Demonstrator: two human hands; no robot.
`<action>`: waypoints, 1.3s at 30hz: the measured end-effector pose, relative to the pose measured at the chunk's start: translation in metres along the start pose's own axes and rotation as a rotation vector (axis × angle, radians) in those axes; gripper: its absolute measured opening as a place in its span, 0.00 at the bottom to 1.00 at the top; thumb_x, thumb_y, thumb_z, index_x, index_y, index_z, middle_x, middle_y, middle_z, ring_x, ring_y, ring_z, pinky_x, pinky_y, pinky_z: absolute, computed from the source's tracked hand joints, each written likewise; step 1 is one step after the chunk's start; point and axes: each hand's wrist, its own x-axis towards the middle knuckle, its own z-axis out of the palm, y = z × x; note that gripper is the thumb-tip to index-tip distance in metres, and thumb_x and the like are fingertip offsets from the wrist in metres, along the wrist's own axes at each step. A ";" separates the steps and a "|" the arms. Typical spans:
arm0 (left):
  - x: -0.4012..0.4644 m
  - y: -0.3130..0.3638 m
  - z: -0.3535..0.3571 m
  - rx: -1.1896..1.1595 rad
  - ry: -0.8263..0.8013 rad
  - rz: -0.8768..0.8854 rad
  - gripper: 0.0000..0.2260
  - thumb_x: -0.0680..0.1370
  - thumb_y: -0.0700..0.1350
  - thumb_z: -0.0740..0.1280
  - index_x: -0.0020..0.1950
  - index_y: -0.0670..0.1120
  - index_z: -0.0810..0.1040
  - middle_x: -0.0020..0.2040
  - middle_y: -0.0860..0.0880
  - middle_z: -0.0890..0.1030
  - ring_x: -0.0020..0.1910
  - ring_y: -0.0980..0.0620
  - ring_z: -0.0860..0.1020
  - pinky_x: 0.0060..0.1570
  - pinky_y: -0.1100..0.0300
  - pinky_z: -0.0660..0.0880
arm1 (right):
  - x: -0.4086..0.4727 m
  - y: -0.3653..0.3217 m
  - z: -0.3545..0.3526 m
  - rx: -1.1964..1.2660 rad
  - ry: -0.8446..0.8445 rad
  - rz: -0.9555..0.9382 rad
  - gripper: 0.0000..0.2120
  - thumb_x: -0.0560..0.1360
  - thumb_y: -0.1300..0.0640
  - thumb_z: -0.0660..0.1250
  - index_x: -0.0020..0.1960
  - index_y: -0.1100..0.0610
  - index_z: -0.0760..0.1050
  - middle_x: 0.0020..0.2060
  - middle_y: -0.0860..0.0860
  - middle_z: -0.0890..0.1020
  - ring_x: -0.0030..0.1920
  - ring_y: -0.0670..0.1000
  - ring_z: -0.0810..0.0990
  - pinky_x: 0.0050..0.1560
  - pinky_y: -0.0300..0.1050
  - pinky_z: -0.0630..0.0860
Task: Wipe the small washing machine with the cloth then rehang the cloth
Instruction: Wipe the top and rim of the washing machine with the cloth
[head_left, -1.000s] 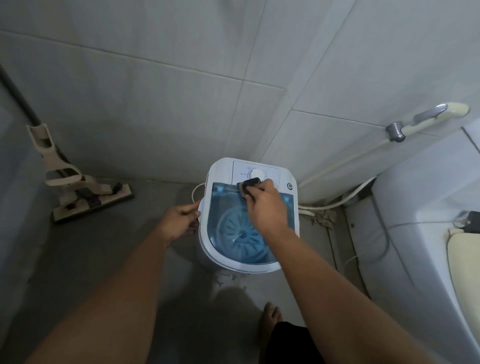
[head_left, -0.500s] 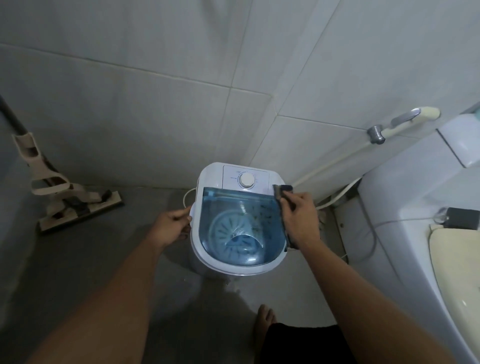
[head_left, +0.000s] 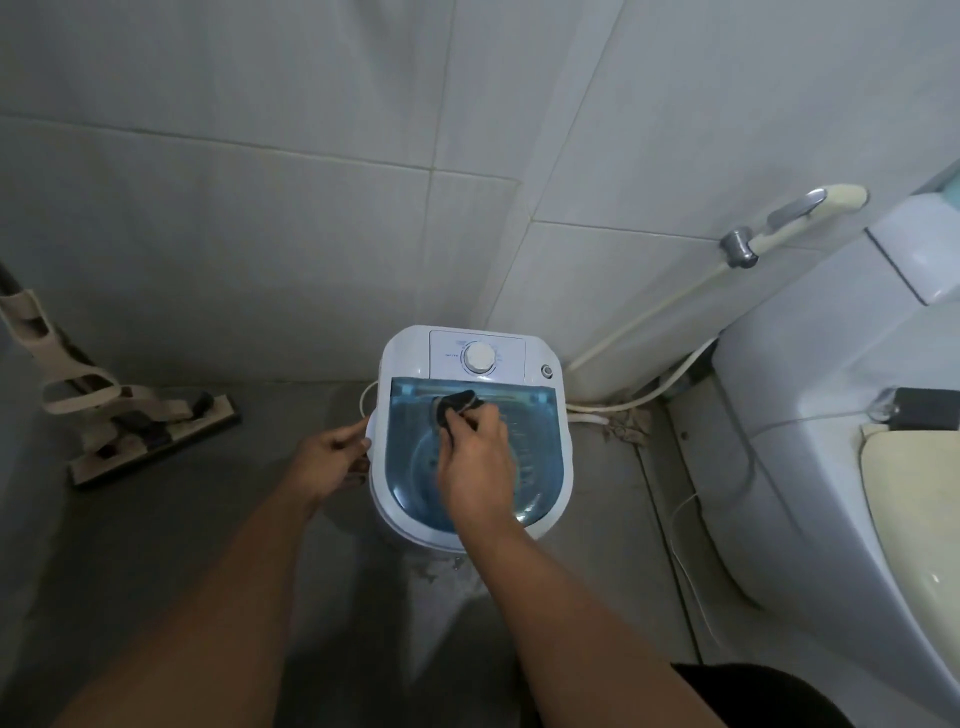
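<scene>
A small white washing machine (head_left: 405, 364) with a clear blue lid and a round white dial (head_left: 479, 357) stands on the floor in the tiled corner. My right hand (head_left: 475, 462) rests on the lid and grips a dark cloth (head_left: 456, 405), pressed against the lid's upper middle just below the control panel. My left hand (head_left: 332, 457) holds the machine's left rim, fingers curled around the edge. Part of the cloth is hidden under my fingers.
A beige flat mop (head_left: 150, 426) leans against the left wall. A toilet (head_left: 831, 441) stands at right, a black object (head_left: 924, 408) on its tank. A bidet sprayer (head_left: 795, 218) hangs on the wall; hoses (head_left: 634, 400) and a thin cable trail beside the machine.
My right hand has slid the cloth from the lid's upper right corner leftward to the upper middle of the lid. My left hand stays on the left rim.
</scene>
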 end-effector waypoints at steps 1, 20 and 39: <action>0.000 0.000 0.000 -0.002 -0.002 0.000 0.16 0.80 0.41 0.65 0.67 0.50 0.77 0.50 0.37 0.83 0.46 0.46 0.80 0.47 0.54 0.79 | -0.002 -0.006 0.004 0.006 -0.009 -0.027 0.14 0.80 0.55 0.66 0.64 0.52 0.80 0.59 0.54 0.75 0.56 0.57 0.76 0.51 0.54 0.80; -0.004 0.004 0.000 -0.002 -0.042 -0.025 0.16 0.81 0.41 0.63 0.69 0.51 0.76 0.45 0.40 0.80 0.41 0.48 0.77 0.37 0.64 0.78 | -0.008 0.085 -0.039 0.012 0.074 0.031 0.15 0.79 0.54 0.68 0.64 0.56 0.82 0.56 0.54 0.77 0.52 0.55 0.79 0.56 0.49 0.79; 0.001 0.002 -0.001 0.023 -0.011 -0.027 0.15 0.80 0.39 0.64 0.66 0.49 0.78 0.44 0.40 0.82 0.37 0.46 0.79 0.53 0.48 0.77 | -0.037 0.088 -0.060 0.170 0.045 0.264 0.15 0.80 0.54 0.69 0.66 0.55 0.80 0.58 0.51 0.74 0.52 0.48 0.77 0.61 0.52 0.79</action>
